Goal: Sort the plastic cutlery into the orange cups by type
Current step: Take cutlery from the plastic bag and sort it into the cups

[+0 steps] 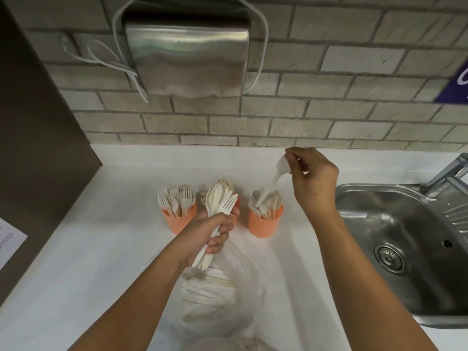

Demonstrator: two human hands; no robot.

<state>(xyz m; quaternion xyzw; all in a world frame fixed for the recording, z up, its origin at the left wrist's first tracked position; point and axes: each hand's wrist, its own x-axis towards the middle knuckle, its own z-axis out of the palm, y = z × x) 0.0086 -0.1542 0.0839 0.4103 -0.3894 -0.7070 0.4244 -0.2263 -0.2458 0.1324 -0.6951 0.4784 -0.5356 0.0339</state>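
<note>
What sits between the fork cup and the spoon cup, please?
Head view: the left hand grips a mixed cutlery bundle there, mostly hiding a third orange cup.

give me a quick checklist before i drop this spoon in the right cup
1. Right hand pinches the spoon: ok
2. Spoon's handle points down into the right cup: ok
3. Right cup stands upright: ok
4. Right cup holds only spoons: cannot tell, the lower ones are hidden
5. Left hand grips its bunch, clear of the drop: ok
</note>
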